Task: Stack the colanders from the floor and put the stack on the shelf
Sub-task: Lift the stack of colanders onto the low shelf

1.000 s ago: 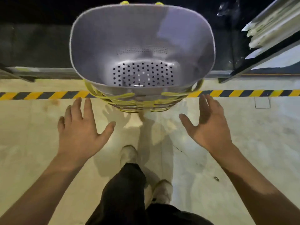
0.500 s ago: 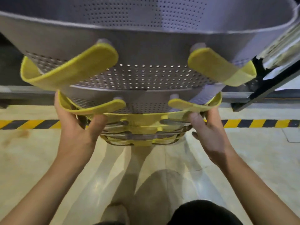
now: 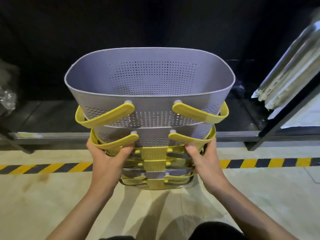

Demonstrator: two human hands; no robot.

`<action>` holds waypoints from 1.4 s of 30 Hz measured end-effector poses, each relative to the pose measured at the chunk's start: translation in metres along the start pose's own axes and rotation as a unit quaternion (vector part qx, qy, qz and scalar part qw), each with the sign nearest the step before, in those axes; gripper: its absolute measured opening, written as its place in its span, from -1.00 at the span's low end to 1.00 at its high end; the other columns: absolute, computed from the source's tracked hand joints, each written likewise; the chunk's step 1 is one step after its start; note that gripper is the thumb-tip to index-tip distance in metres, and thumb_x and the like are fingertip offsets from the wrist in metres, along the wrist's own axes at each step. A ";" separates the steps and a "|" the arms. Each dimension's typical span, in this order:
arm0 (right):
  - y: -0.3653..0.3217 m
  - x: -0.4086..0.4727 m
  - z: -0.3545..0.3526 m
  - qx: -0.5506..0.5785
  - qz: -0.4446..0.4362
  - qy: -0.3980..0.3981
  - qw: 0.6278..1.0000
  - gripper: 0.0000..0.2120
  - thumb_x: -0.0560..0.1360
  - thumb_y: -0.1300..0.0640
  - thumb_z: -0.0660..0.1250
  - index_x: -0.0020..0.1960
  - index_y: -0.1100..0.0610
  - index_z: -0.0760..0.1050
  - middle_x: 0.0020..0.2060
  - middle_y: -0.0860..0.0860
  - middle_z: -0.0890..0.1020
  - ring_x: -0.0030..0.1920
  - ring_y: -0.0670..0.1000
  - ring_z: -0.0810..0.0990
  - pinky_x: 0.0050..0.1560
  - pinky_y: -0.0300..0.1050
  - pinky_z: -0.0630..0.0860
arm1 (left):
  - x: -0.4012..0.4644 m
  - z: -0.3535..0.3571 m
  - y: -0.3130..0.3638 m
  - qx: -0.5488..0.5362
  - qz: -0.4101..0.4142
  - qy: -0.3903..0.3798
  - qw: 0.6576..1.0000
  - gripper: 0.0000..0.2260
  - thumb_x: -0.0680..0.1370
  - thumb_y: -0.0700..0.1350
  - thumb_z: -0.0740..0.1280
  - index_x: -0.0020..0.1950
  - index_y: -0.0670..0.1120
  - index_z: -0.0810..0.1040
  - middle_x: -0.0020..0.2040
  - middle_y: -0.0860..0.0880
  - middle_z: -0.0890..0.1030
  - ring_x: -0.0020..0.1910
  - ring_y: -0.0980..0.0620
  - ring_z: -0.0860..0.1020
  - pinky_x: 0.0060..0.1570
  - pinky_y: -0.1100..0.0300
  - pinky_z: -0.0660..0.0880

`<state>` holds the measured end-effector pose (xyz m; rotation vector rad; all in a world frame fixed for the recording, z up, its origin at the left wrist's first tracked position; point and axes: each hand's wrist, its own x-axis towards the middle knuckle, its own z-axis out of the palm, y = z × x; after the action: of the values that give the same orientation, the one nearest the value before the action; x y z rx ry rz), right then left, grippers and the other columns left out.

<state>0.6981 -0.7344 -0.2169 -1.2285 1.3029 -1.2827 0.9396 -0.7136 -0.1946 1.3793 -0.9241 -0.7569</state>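
Stack: nested colanders point(image 3: 149, 118), grey-lilac ones on top with yellow handles, yellow ones with dark handles below, held upright above the floor at the centre of the view
Top colander: its perforated grey bowl point(image 3: 150, 78) opens toward the camera, rim at 12 o'clock of both hands
Left hand point(image 3: 108, 163): at 9 o'clock of the stack's lower part, thumb over the near face under a yellow handle point(image 3: 117, 142), fingers wrapped round the far side; its grip is clenched on the stack
Right hand point(image 3: 206, 161): at 3 o'clock of the lower part, thumb pressed under the opposite yellow handle, fingers curled behind; its grip likewise clasps the stack
Shelf: a low dark shelf point(image 3: 52, 116) with a metal front edge runs across behind the stack, at 12 o'clock; whether the stack touches it cannot be told
Floor: pale concrete point(image 3: 52, 196) with a yellow-and-black hazard stripe point(image 3: 259, 162) passing behind the hands
Right edge: a black frame carrying foil-wrapped sheets point(image 3: 290, 73), at 2 o'clock of the stack
Left edge: crumpled clear plastic point(image 3: 7, 99) on the shelf, at 9 o'clock, blurred
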 end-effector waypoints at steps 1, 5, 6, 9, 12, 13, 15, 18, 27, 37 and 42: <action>-0.002 -0.001 0.000 0.000 -0.006 0.001 1.000 -0.45 0.33 -0.19 0.44 0.26 -0.33 0.31 0.14 -0.27 0.61 0.14 -0.22 0.59 -0.02 -0.33 0.53 | 0.001 0.000 0.002 0.000 0.006 0.000 1.000 0.00 0.13 0.41 0.56 0.41 0.12 0.19 0.12 0.36 0.56 0.13 0.30 0.57 -0.03 0.34 0.54; -0.012 -0.001 0.002 -0.001 -0.012 0.004 1.000 -0.47 0.32 -0.26 0.44 0.22 -0.40 0.30 0.12 -0.32 0.60 0.10 -0.27 0.58 -0.10 -0.40 0.53 | 0.001 -0.003 0.009 0.002 0.020 0.004 1.000 -0.12 0.21 0.26 0.58 0.39 0.13 0.20 0.12 0.33 0.56 0.14 0.27 0.57 0.07 0.19 0.52; -0.016 0.001 0.003 -0.002 -0.013 0.006 1.000 -0.46 0.30 -0.30 0.44 0.21 -0.42 0.30 0.10 -0.33 0.59 0.09 -0.28 0.58 -0.10 -0.35 0.55 | 0.002 -0.004 0.012 0.004 0.023 0.005 1.000 -0.13 0.21 0.24 0.57 0.39 0.13 0.20 0.12 0.32 0.56 0.13 0.28 0.57 0.08 0.18 0.51; -0.033 0.009 0.004 0.008 -0.013 0.004 1.000 -0.39 0.23 -0.44 0.45 0.19 -0.37 0.31 0.08 -0.29 0.60 0.10 -0.19 0.61 0.01 0.03 0.62 | 0.007 -0.006 0.028 0.003 0.030 0.016 0.999 -0.09 0.18 0.30 0.56 0.40 0.13 0.19 0.12 0.29 0.56 0.10 0.30 0.57 0.03 0.25 0.53; -0.055 0.021 0.005 0.016 -0.033 0.007 0.999 -0.32 0.19 -0.50 0.44 0.21 -0.31 0.33 0.08 -0.27 0.60 0.11 -0.17 0.61 0.06 0.10 0.62 | 0.019 -0.007 0.054 0.010 0.027 0.023 0.999 -0.07 0.13 0.45 0.53 0.38 0.23 0.20 0.17 0.19 0.57 0.13 0.16 0.60 0.05 -0.03 0.59; -0.063 0.024 0.006 0.019 -0.036 0.010 0.999 -0.30 0.19 -0.50 0.44 0.22 -0.29 0.33 0.08 -0.27 0.60 0.11 -0.17 0.61 0.06 0.09 0.62 | 0.024 -0.008 0.063 0.013 0.029 0.025 0.999 -0.08 0.11 0.46 0.53 0.36 0.25 0.22 0.18 0.16 0.58 0.12 0.11 0.61 0.05 -0.14 0.59; -0.077 0.029 0.009 0.022 -0.036 0.022 0.999 -0.24 0.16 -0.52 0.43 0.24 -0.24 0.31 0.04 -0.30 0.59 0.09 -0.18 0.61 0.06 0.11 0.62 | 0.033 -0.008 0.080 0.016 0.042 0.026 0.999 -0.08 0.10 0.46 0.53 0.35 0.25 0.23 0.17 0.12 0.59 0.10 0.08 0.62 0.04 -0.14 0.58; -0.104 0.038 0.013 0.027 -0.029 0.024 0.999 -0.18 0.13 -0.54 0.43 0.26 -0.22 0.28 0.00 -0.31 0.58 0.05 -0.19 0.62 0.03 0.16 0.63 | 0.047 -0.006 0.111 0.014 0.061 0.018 0.998 -0.07 0.11 0.44 0.54 0.36 0.25 0.22 0.18 0.11 0.60 0.10 0.15 0.61 0.09 -0.01 0.56; -0.202 0.109 0.029 -0.016 -0.060 0.033 0.998 -0.05 0.03 -0.62 0.36 0.27 -0.18 0.25 0.08 -0.22 0.59 0.00 -0.21 0.61 0.07 0.05 0.59 | 0.112 0.013 0.182 -0.044 0.087 0.018 0.995 -0.06 0.11 0.45 0.54 0.36 0.26 0.18 0.23 0.15 0.53 0.16 0.18 0.58 0.20 -0.04 0.54; -0.151 0.222 0.076 -0.014 -0.045 0.051 0.998 -0.14 0.07 -0.58 0.42 0.23 -0.22 0.27 0.07 -0.23 0.59 0.03 -0.21 0.62 0.09 -0.03 0.59 | 0.241 0.047 0.125 -0.052 0.110 -0.019 0.992 0.01 0.09 0.39 0.59 0.38 0.23 0.12 0.24 0.21 0.48 0.16 0.26 0.54 0.09 0.22 0.47; -0.116 0.263 0.097 -0.031 -0.019 0.059 0.998 -0.18 0.08 -0.58 0.42 0.20 -0.25 0.27 0.06 -0.25 0.59 0.04 -0.19 0.62 0.15 0.06 0.58 | 0.287 0.060 0.085 -0.040 0.092 -0.023 0.995 0.05 0.09 0.39 0.59 0.43 0.17 0.15 0.26 0.16 0.49 0.21 0.20 0.53 0.23 0.06 0.49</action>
<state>0.7754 -1.0019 -0.0960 -1.2412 1.4195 -1.3686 1.0136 -0.9887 -0.0842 1.1929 -1.0305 -0.6793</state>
